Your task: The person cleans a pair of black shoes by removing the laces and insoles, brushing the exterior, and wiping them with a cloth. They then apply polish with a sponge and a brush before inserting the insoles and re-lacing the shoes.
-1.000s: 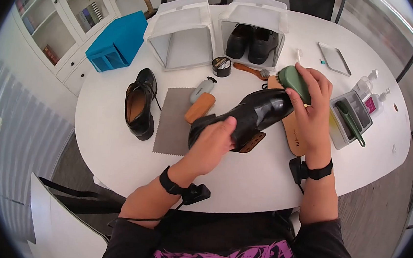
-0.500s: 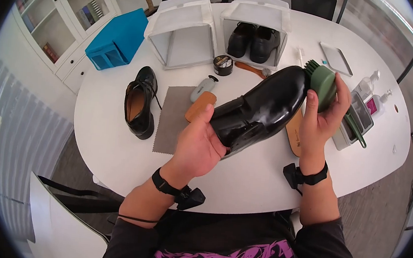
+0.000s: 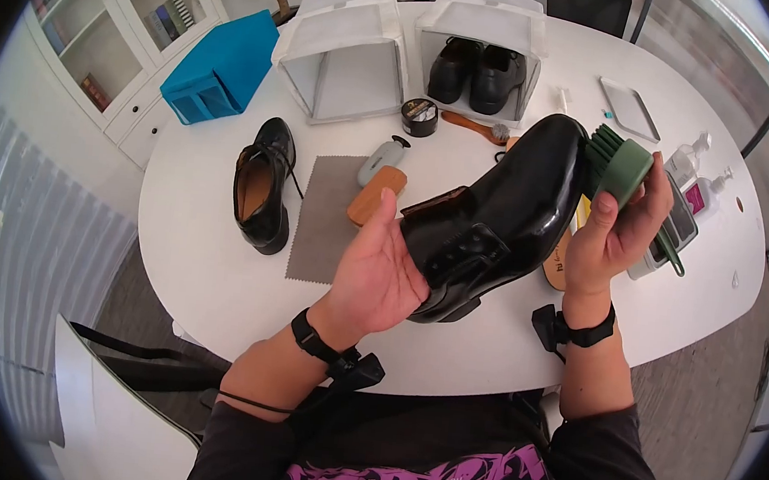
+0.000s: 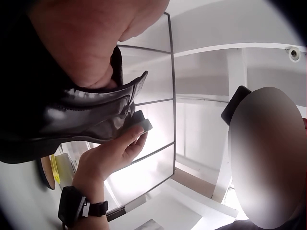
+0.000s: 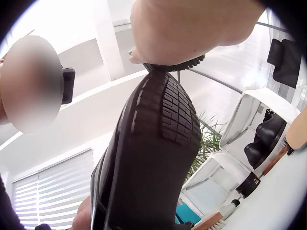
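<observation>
The left hand [image 3: 376,274] holds a glossy black shoe [image 3: 518,192] above the table, its fingers inside the shoe's opening and the thumb outside it. The right hand [image 3: 621,231] grips a green brush [image 3: 626,171], whose bristles touch the shoe's toe end. In the right wrist view the patterned sole [image 5: 176,112] faces the camera, and dark bristles [image 5: 180,66] lie against the toe. The left wrist view shows the left hand [image 4: 91,40] at the shoe's opening, with the right hand [image 4: 109,157] beyond the shoe.
Another black shoe [image 3: 263,185] stands left of a grey cloth [image 3: 317,225], near a wooden brush [image 3: 376,196] and a grey bottle [image 3: 384,160]. Behind are two clear boxes, one [image 3: 482,25] holding black shoes, and a blue box [image 3: 221,68]. A grey bin [image 3: 682,220] and pump bottles stand right.
The shoe has rolled from showing its side to showing its laced upper, with its toe raised. The green brush has shifted right and tilted, and the left hand has turned palm upward.
</observation>
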Demonstrator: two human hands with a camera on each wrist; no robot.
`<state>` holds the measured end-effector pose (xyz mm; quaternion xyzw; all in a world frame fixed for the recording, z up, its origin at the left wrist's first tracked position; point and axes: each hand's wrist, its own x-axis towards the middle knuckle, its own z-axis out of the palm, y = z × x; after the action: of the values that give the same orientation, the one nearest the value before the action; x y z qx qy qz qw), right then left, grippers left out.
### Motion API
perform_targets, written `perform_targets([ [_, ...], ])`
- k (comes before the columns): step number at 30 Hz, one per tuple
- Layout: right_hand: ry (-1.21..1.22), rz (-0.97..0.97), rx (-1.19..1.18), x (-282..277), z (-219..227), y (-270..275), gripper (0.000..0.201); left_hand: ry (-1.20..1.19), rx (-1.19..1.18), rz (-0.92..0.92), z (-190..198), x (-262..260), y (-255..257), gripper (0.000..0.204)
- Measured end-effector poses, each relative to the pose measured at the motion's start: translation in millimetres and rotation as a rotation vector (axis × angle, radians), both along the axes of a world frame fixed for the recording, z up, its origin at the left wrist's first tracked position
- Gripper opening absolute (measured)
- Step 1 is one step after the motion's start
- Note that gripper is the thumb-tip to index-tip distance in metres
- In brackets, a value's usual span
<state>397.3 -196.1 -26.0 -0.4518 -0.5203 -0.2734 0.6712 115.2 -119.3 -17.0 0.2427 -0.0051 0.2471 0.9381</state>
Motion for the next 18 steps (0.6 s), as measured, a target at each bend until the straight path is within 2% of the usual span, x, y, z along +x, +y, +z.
perform_targets([
  [2,0.014,0.025,-0.008,0.2,0.6,0.9,0.067,-0.059,-0.033,-0.022,-4.7,0.8,2.4,0.086],
  [4,-0.073,-0.044,0.023,-0.3,4.5,-0.6,0.066,-0.116,-0.067,-0.051,-4.5,0.3,3.9,0.088],
  [7,-0.1,-0.079,-0.047,-3.4,8.1,-5.4,0.069,0.017,0.012,-0.002,4.5,-0.5,2.4,0.084],
  [9,-0.164,-0.084,-0.148,-10.6,16.2,-8.6,0.07,0.108,-0.025,0.146,9.6,0.9,-0.3,0.084],
  [12,-0.173,0.127,-0.265,-15.1,16.3,-2.3,0.071,0.091,-0.076,0.209,8.0,3.3,4.2,0.076],
  [13,-0.171,0.131,-0.265,-17.3,15.3,-1.8,0.071,0.093,-0.077,0.213,5.0,2.4,6.1,0.076],
  [15,-0.228,0.328,-0.422,-22.5,12.2,-0.6,0.07,-0.004,-0.129,0.117,-3.8,0.1,12.1,0.063],
  [18,-0.263,0.462,-0.454,-34.3,11.6,2.0,0.067,-0.018,-0.112,0.134,-16.1,-2.2,21.7,0.058],
])
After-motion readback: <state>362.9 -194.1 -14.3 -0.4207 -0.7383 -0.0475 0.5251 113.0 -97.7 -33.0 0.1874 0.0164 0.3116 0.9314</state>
